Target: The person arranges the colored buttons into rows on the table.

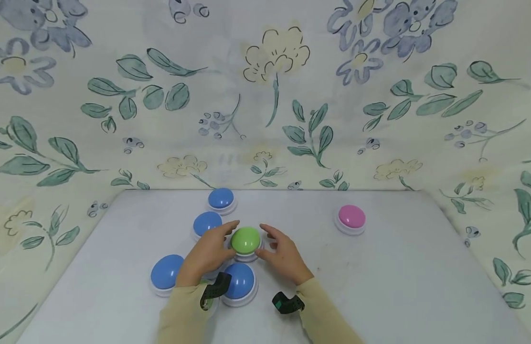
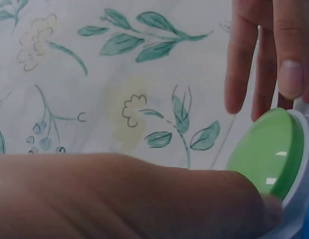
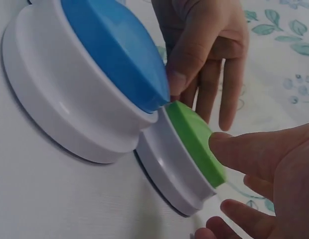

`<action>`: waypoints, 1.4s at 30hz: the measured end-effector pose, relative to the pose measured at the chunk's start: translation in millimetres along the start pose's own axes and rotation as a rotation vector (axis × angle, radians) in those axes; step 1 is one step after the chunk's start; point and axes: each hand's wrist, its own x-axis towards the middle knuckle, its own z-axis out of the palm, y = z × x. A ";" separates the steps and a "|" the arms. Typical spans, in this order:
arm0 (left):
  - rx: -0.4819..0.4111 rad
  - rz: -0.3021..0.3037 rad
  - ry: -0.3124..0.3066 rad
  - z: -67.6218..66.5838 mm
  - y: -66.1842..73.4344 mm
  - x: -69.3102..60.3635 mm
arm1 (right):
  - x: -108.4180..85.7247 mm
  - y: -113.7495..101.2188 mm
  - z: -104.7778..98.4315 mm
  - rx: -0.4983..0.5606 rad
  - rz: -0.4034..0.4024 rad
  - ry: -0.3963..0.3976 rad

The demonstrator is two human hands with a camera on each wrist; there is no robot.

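A push button with a green dome and white base (image 1: 246,240) stands on the white table between the two hands. The left hand (image 1: 211,251) is at its left side, fingers loosely bent; its thumb (image 2: 266,209) overlaps the rim in the left wrist view. On the other side is the right hand (image 1: 284,253), fingers spread and slightly curved, with its thumb (image 3: 229,149) at the dome's edge. Neither hand is closed round the button. A blue button (image 1: 239,281) sits just in front of the green one. Another blue button (image 1: 207,223) is partly covered by the left hand.
More blue buttons stand at the back (image 1: 221,198) and at the left (image 1: 167,272). A pink button (image 1: 352,217) stands at the right. Under the left wrist another button is mostly hidden. Flowered cloth (image 1: 231,157) surrounds the table's back and sides.
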 end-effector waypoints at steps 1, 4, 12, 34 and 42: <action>0.010 0.003 -0.001 1.1 0.7 1.5 | 0.6 0.6 0.2 0.000 -0.004 -0.005; 0.035 0.002 -0.006 5.9 1.2 5.1 | 1.6 2.6 1.6 -0.006 -0.018 -0.016; 0.061 -0.020 -0.002 13.2 1.6 7.7 | 3.5 8.3 7.4 -0.028 -0.065 -0.018; 0.112 -0.020 0.028 13.5 4.5 10.2 | 4.2 6.9 9.5 0.000 -0.074 0.059; 0.052 -0.009 0.079 13.7 7.1 12.2 | 4.1 4.7 1.8 0.035 -0.070 0.084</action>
